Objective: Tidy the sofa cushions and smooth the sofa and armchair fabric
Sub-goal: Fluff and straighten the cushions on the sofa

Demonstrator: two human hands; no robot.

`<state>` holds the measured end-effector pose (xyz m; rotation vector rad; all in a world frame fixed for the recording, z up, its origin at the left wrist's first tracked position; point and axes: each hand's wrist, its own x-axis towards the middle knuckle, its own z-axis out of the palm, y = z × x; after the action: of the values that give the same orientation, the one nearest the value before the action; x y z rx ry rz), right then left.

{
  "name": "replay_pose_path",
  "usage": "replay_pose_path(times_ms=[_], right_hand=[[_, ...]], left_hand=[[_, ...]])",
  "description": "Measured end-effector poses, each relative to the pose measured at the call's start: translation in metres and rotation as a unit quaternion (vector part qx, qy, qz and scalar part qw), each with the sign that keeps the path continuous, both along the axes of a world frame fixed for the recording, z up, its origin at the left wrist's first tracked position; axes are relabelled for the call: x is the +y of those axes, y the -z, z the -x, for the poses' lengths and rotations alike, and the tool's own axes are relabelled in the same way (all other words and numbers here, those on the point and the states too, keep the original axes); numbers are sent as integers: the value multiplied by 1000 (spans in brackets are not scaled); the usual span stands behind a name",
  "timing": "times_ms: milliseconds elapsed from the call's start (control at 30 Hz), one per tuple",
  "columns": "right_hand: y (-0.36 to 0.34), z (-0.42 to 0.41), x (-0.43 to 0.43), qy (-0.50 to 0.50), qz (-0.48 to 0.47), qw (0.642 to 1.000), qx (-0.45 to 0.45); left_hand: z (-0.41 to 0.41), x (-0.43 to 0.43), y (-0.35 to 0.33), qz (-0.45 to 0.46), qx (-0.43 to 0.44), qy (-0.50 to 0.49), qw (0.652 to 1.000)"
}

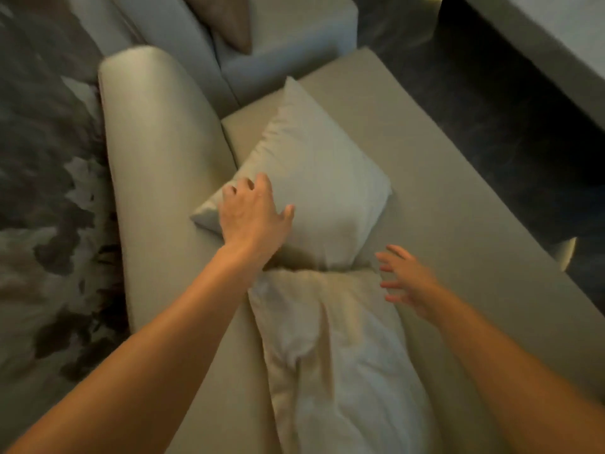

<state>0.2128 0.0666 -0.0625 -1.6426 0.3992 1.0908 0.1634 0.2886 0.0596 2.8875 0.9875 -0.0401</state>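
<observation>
A pale square cushion point(314, 178) leans against the backrest point(157, 165) of a beige sofa, standing on the seat point(442, 178). My left hand point(252, 214) rests flat on the cushion's left side, fingers spread and slightly curled over its upper-left edge. A second, crumpled pale cushion point(330, 348) lies just below it on the seat. My right hand point(406, 280) hovers to the right of where the two cushions meet, fingers apart, holding nothing.
A grey armchair point(294, 37) with a brown cushion point(229, 18) stands beyond the sofa's end. A dark patterned wall or curtain runs along the left behind the backrest. Dark floor lies to the right, with a pale furniture edge point(540, 44) at the top right.
</observation>
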Motion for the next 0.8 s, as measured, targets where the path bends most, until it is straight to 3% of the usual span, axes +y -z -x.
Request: replay_pose_path(times_ms=[67,100,200,267,400,600,733,800], right_hand=[[8,-25,35,51,-31,998,-1],[16,-33,52,68,-42,997,4],[48,-43,101,84,-54,995,12],[71,-42,122,105,-50,993,5],[77,-61,139,107,-4,993,-57],[22,-157,212,20,-75,985,-155],[-10,-184,271,-27,-81,971,-225],[-11,-168,297,-89,-67,954,-278]], left_hand=[[-37,44,14,-56,-16,17,998],[-52,64,21,-40,0,8,999],[-81,109,48,87,96,-54,990],[-86,126,65,131,134,-39,981],[-84,145,71,227,-50,-42,972],[-114,171,10,259,-308,-54,914],[-117,196,-8,212,-352,-137,901],[-112,205,11,201,-293,-162,920]])
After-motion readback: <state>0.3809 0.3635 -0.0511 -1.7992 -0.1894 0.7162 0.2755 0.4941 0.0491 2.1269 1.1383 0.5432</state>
